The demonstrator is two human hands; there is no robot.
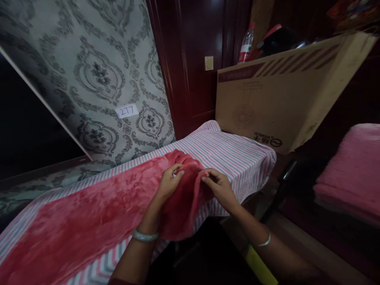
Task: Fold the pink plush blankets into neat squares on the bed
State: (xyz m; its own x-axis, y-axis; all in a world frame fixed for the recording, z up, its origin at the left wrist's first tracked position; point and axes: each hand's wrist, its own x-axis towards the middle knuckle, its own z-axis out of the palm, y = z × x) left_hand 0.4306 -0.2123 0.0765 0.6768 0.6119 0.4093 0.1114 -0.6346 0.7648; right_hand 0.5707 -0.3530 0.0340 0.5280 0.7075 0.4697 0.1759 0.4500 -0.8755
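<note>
A long red plush blanket (97, 202) lies along a surface covered by a striped cloth (225, 152), its right end lifted and bunched into folds. My left hand (170, 182) pinches the raised fabric between thumb and fingers, near the middle of the gathered end. To its right, my right hand (219, 186) grips the blanket's edge between thumb and forefinger. Between the two hands, a darker red fold hangs down over the front side of the striped cloth. A bangle circles each wrist.
A large cardboard box (267, 99) stands behind the right end, with a plastic bottle (246, 43) by its top edge. Pink folded plush (350, 170) sits at the far right. Patterned wallpaper bears a paper label (127, 111) reading 277; a dark screen (32, 122) is left.
</note>
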